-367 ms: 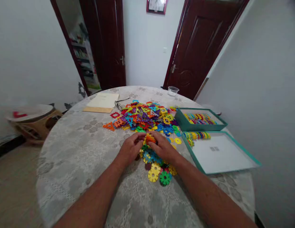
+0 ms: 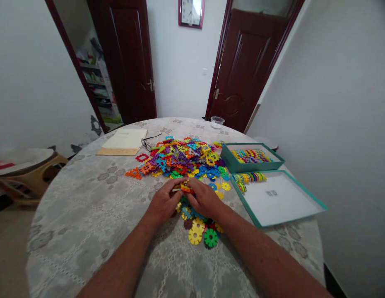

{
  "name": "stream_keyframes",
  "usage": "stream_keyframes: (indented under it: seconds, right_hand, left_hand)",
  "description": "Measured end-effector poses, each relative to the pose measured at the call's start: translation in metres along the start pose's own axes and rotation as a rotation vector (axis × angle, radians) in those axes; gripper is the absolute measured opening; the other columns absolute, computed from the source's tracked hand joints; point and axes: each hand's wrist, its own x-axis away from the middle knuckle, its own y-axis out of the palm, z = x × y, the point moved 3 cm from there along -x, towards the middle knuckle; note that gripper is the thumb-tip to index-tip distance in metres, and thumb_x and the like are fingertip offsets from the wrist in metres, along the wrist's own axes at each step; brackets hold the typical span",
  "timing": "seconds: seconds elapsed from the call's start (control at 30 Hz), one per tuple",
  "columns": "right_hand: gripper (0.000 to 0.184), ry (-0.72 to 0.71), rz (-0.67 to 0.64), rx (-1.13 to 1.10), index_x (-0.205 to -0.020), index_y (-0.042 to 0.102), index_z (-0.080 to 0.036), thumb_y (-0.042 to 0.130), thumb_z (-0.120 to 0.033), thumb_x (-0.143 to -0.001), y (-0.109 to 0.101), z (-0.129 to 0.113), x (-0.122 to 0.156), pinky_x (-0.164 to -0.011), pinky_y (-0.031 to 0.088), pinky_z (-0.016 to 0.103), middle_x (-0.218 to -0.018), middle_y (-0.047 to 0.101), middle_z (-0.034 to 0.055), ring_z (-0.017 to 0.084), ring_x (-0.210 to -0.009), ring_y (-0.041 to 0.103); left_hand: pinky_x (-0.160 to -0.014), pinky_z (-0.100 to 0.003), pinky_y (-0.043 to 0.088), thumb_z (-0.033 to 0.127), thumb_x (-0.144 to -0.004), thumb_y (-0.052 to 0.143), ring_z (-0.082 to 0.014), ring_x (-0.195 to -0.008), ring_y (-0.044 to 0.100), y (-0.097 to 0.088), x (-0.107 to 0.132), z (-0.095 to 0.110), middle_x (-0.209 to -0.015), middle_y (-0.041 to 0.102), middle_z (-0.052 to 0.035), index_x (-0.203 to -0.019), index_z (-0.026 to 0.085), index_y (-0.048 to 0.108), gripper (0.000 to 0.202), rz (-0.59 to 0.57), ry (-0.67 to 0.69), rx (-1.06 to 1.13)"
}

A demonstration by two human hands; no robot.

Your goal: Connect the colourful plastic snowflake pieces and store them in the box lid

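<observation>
My left hand (image 2: 164, 203) and my right hand (image 2: 205, 199) meet at the middle of a round table (image 2: 87, 215), fingers pinched together on a small stack of coloured plastic discs (image 2: 186, 187). Under and in front of my hands lies a joined cluster of gear-shaped discs, with a yellow disc (image 2: 195, 235) and a green disc (image 2: 210, 238) nearest me. A big pile of mixed coloured pieces (image 2: 180, 159) lies just beyond my hands.
A teal box (image 2: 253, 158) holding sorted pieces and its lid (image 2: 279, 198) with a row of discs sit on the right. Glasses (image 2: 147, 143), a paper pad (image 2: 122, 141) and a clear cup (image 2: 217, 121) lie at the far side. A stool (image 2: 31, 174) stands left.
The camera tilted up and shifted slightly. Both hands stay together on the small stack, which now looks lifted a little above the cluster.
</observation>
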Motion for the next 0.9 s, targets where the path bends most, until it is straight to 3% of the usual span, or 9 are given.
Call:
stream_keyframes:
  seconds: [0.13,0.3,0.37,0.47,0.57,0.63,0.73,0.8,0.9]
  right_hand:
    - [0.027,0.045,0.047,0.004,-0.128,0.058,-0.022,0.058,-0.026,-0.101,-0.001,0.002,0.002,-0.09,0.053,0.037,-0.115,0.071,0.0097,0.025,-0.102,0.068]
    - [0.052,0.127,0.082,-0.178,-0.144,0.05,-0.025,0.066,-0.024,-0.095,-0.008,0.001,-0.001,-0.086,0.052,0.032,-0.122,0.072,0.007,0.02,-0.096,0.069]
    - [0.041,0.168,0.006,-0.219,-0.134,0.059,-0.025,0.068,-0.025,-0.094,-0.014,0.002,-0.004,-0.08,0.051,0.029,-0.11,0.074,0.0029,0.018,-0.088,0.067]
    - [0.014,0.252,-0.164,-0.217,-0.104,0.069,-0.023,0.07,-0.028,-0.091,-0.03,0.007,-0.008,-0.07,0.047,0.025,-0.091,0.071,-0.0009,0.016,-0.079,0.064]
    - [0.016,0.391,-0.384,-0.266,-0.096,0.066,-0.022,0.073,-0.035,-0.09,-0.053,0.021,-0.013,-0.057,0.044,0.023,-0.08,0.067,-0.0028,0.014,-0.065,0.061]
    - [0.019,0.486,-0.444,-0.279,-0.095,0.065,-0.021,0.074,-0.038,-0.09,-0.071,0.035,-0.023,-0.05,0.043,0.022,-0.078,0.068,-0.0025,0.013,-0.057,0.059]
    - [0.018,0.652,-0.308,-0.221,-0.09,0.067,-0.019,0.075,-0.035,-0.089,-0.102,0.064,-0.052,-0.046,0.043,0.022,-0.069,0.068,-0.0002,0.013,-0.05,0.059]
    - [0.017,0.774,-0.096,-0.159,-0.09,0.069,-0.016,0.076,-0.031,-0.089,-0.125,0.086,-0.076,-0.048,0.048,0.023,-0.061,0.067,0.0013,0.015,-0.05,0.062]
    - [0.029,0.823,0.138,-0.079,-0.114,0.067,-0.012,0.072,-0.031,-0.093,-0.156,0.112,-0.108,-0.058,0.056,0.025,-0.075,0.074,0.007,0.018,-0.063,0.071]
  left_hand:
    - [-0.1,-0.04,0.056,0.036,-0.095,0.06,-0.0265,-0.112,0.071,-0.003,-0.003,-0.009,-0.13,0.074,-0.0078,-0.135,0.023,0.069,0.042,-0.02,-0.016,-0.003]
    - [-0.102,-0.041,0.056,0.037,-0.097,0.058,-0.0264,-0.114,0.07,-0.001,-0.003,-0.009,-0.132,0.073,-0.0089,-0.132,0.022,0.069,0.04,-0.022,-0.008,0.027]
    - [-0.097,-0.04,0.057,0.038,-0.097,0.057,-0.026,-0.108,0.072,-0.001,-0.002,-0.008,-0.125,0.076,-0.0088,-0.129,0.021,0.07,0.039,-0.005,-0.021,0.004]
    - [-0.091,-0.039,0.058,0.037,-0.098,0.055,-0.0245,-0.1,0.073,0.0,-0.002,-0.007,-0.116,0.077,-0.0084,-0.126,0.021,0.07,0.036,0.029,-0.028,-0.085]
    - [-0.088,-0.038,0.058,0.035,-0.098,0.053,-0.0229,-0.092,0.072,0.0,-0.001,-0.007,-0.109,0.077,-0.0089,-0.123,0.019,0.07,0.035,0.019,-0.009,-0.2]
    - [-0.089,-0.038,0.057,0.034,-0.096,0.056,-0.0225,-0.091,0.071,0.002,0.001,-0.006,-0.107,0.076,-0.0091,-0.121,0.018,0.071,0.033,-0.033,0.022,-0.279]
    - [-0.099,-0.041,0.054,0.033,-0.088,0.07,-0.0251,-0.104,0.069,0.005,0.008,-0.002,-0.118,0.074,-0.0095,-0.123,0.021,0.071,0.037,-0.168,0.088,-0.382]
    - [-0.106,-0.043,0.051,0.031,-0.081,0.078,-0.0277,-0.117,0.065,0.007,0.013,0.0,-0.127,0.071,-0.0088,-0.128,0.024,0.069,0.049,-0.262,0.129,-0.442]
    - [-0.11,-0.043,0.048,0.029,-0.073,0.084,-0.0285,-0.123,0.06,0.008,0.018,0.0,-0.13,0.068,-0.0072,-0.133,0.027,0.067,0.063,-0.345,0.144,-0.509]
